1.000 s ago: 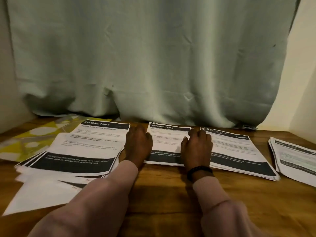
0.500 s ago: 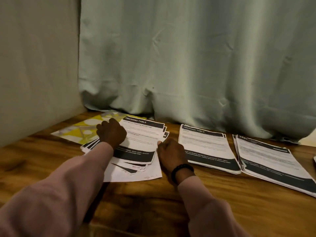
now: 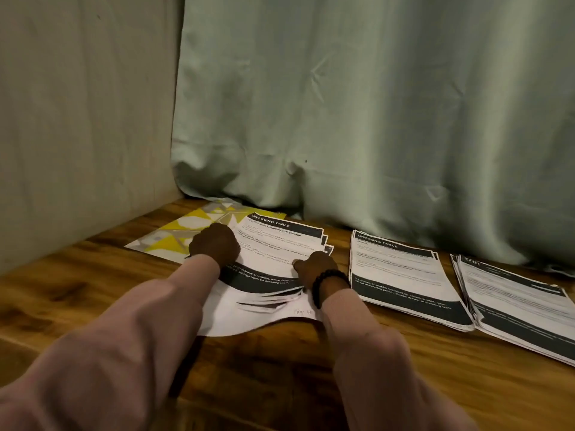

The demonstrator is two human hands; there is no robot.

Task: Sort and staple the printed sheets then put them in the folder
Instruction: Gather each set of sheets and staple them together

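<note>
So the loose pile of printed sheets sits right between both hands, fanned out and skewed, with a blank sheet sticking out toward the person underneath. Left hand is on the pile's left edge with fingers curled, looks like it's gripping that edge, though I can't see the fingertips. Right hand is at the pile's right edge, thumb lying on top of the page and the rest tucked at the side, so it seems to be pinching the stack.

What could go wrong, my guess: the sheets are so staggered that squeezing them together could crease the top page, which already bows up between the hands, or leave the blank one behind.

The yellow patterned folder is just beyond the left hand, partly under the pile, so dragging could shove it.

Off to the right of the right hand are two neater stacks, the middle stack and the far stack, close enough to bump. No stapler in sight.
</note>
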